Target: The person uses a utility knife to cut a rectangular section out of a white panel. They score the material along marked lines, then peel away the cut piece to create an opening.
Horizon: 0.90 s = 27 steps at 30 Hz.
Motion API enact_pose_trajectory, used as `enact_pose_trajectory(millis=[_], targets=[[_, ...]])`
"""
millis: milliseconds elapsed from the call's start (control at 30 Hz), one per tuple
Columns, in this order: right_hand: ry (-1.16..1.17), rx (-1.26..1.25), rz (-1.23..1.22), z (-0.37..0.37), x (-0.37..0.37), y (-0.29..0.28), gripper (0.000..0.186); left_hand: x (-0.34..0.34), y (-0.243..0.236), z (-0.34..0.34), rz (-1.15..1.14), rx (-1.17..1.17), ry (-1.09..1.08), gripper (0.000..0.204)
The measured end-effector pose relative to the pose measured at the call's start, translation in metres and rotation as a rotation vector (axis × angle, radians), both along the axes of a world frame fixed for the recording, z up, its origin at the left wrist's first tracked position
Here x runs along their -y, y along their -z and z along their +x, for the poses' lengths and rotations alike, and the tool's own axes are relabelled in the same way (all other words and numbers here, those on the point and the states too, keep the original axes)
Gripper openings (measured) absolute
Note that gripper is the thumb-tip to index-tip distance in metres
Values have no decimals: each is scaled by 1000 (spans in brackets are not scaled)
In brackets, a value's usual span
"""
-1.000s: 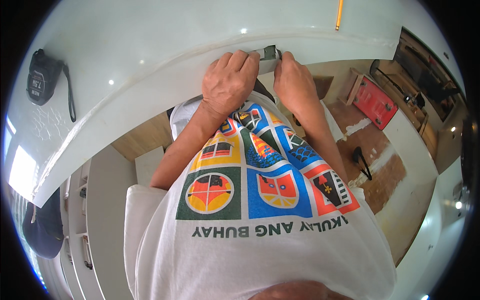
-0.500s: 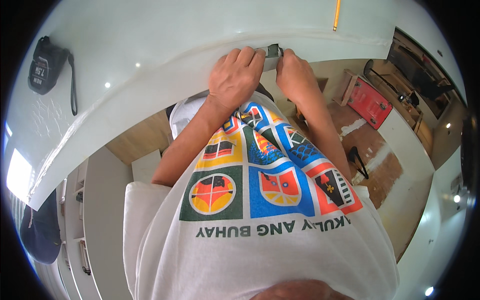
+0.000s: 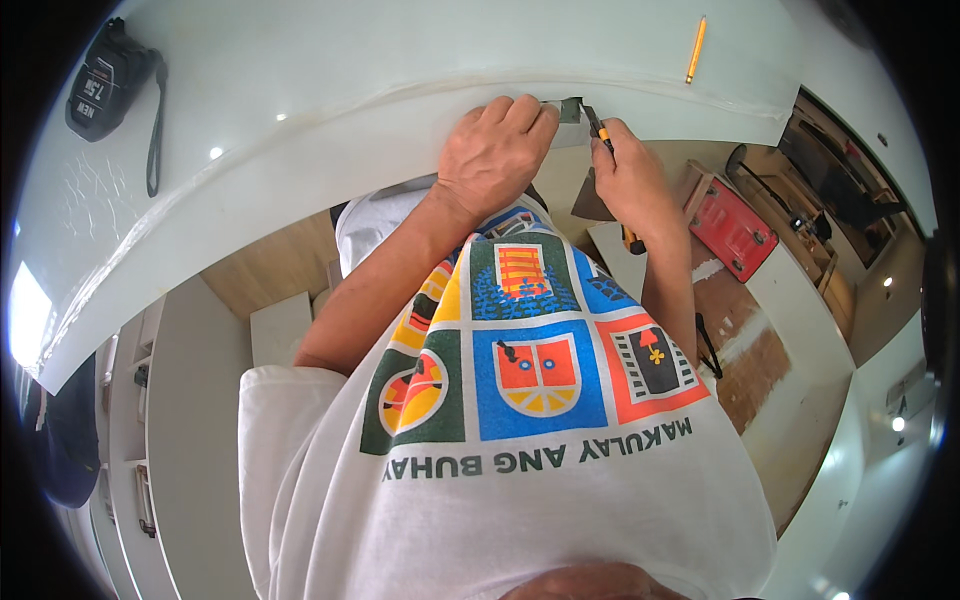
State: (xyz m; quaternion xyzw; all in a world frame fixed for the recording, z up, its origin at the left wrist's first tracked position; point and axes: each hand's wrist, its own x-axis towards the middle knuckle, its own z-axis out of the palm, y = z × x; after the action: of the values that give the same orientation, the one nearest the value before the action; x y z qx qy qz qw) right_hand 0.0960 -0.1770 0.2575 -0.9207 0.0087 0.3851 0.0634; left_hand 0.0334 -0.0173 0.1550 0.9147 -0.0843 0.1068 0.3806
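My left hand (image 3: 497, 150) is closed at the front edge of the white panel (image 3: 380, 130), its fingers curled over a short dark green-grey strip (image 3: 571, 108). The strip's right end shows beyond the fingertips, while the rest is hidden under them. My right hand (image 3: 632, 175) grips a utility knife (image 3: 598, 125) with a yellow-and-black handle. The knife's tip points up and left, beside the strip's right end. Below the right hand are a flat grey blade (image 3: 592, 200) and a yellow-black handle (image 3: 633, 241); I cannot tell whether they are one tool.
A black tape measure (image 3: 108, 85) with a wrist strap lies at the panel's far left. A yellow pencil (image 3: 697, 50) rests on the panel at right. Lower right are a red metal object (image 3: 733, 228) and a brown patched board (image 3: 755, 350). White shelving (image 3: 190, 400) stands lower left.
My right hand, earlier pinched close against the strip, has drawn back to the right, and the knife now shows in it. The left hand stays at the strip. The whole view has shifted slightly.
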Motion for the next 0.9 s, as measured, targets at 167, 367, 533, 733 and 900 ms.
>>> enact_pose_trajectory(millis=[167, 367, 533, 733, 900], targets=[[317, -218, 190, 29, -29, -36, 27, -10, 1, -3, 38, -19, -9, 24], [83, -137, 210, 19, -5, 2, 29, -34, 4, -8, 25, 17, -156, 22], [-176, -66, 188, 19, -48, -10, 26, -51, -7, -16, -145, 18, -421, 13], [-577, 13, 139, 45, -43, -15, 26, -40, -40, -36, -519, -344, -581, 11], [-867, -18, 90, 73, -34, -22, 29, -27, -30, -41, -772, -540, -494, 18]])
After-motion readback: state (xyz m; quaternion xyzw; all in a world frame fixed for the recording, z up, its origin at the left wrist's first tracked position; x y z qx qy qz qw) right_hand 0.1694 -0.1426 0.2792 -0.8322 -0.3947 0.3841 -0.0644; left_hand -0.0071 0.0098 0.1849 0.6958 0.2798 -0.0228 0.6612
